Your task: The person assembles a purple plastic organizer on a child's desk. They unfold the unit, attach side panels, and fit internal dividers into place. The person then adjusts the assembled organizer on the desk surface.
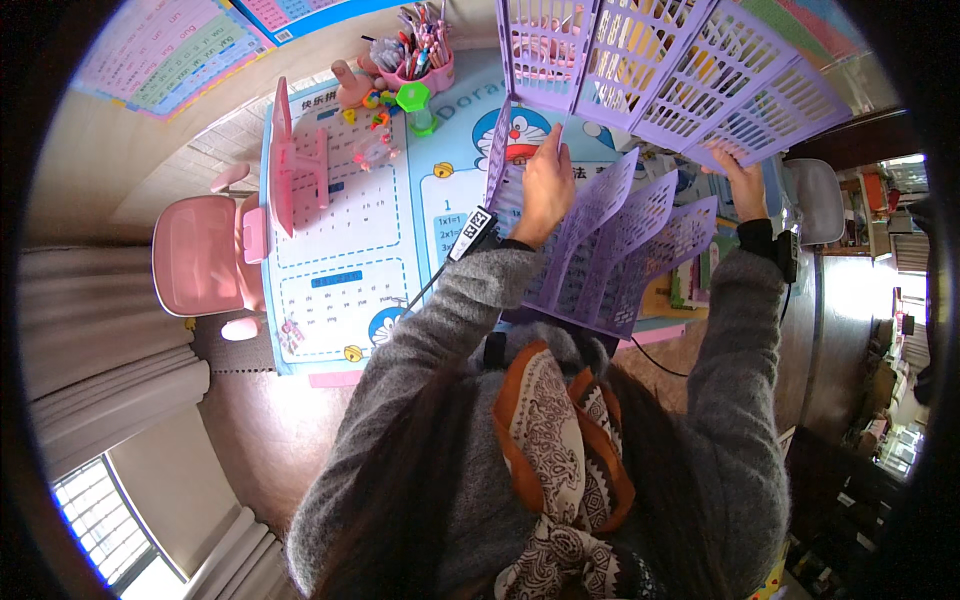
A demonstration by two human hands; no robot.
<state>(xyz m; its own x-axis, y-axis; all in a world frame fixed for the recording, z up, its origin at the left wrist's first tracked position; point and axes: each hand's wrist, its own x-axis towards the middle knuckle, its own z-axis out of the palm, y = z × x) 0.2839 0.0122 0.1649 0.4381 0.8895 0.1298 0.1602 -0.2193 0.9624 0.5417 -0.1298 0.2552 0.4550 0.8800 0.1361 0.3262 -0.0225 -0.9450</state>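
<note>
A wide purple lattice panel (640, 70), made of several slotted sections, is raised at the far side of the table. My right hand (742, 183) grips its lower edge, with fingers on the near side. My left hand (548, 192) is closed around a purple edge near the panel's lower left corner; its fingertips are partly hidden. Below and between my hands stands a purple file rack (590, 290) with several slotted dividers fanning up and to the right. Whether the panel joins the rack cannot be made out.
A patterned blue and white mat (340, 250) covers the table. On it stand a pink stand (290, 165), a green hourglass (418, 108), a pink pen holder (420, 68) and small toys. A pink chair (205, 255) is at the left, a grey chair (815, 195) at the right.
</note>
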